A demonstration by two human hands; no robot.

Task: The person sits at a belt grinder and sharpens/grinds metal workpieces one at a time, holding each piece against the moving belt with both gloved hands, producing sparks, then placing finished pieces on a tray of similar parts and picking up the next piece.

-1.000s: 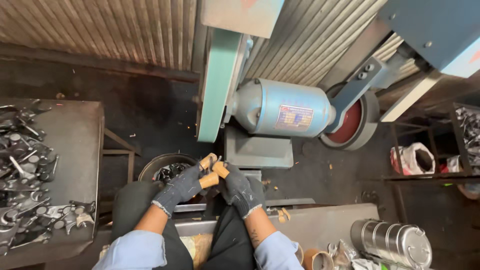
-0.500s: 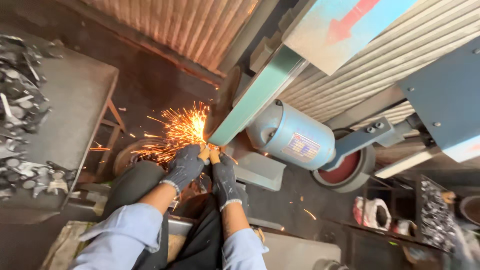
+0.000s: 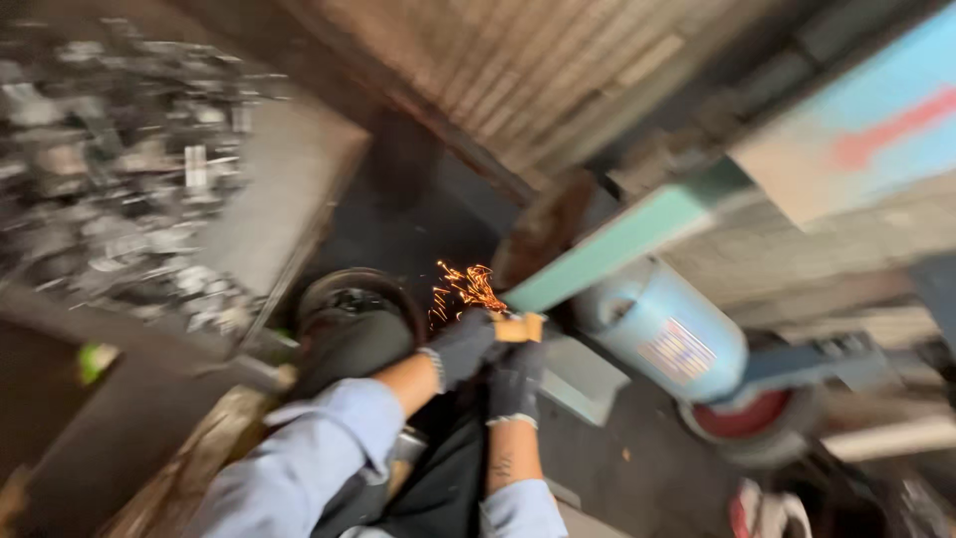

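Corrugated wall backs both gloved hands (image 3: 488,359) at sparking belt (image 3: 617,244).

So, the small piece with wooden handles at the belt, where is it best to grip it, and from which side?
Probably by the wooden handles, coming from the near side, as the gloved left hand and right hand do. The far end meets the green belt arm where sparks fly. Motion blur hides the exact finger placement.

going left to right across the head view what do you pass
heap of grey metal parts on the grey table → round dark bucket → orange sparks → left hand in a dark glove → small tan workpiece → light blue cylindrical motor → red wheel
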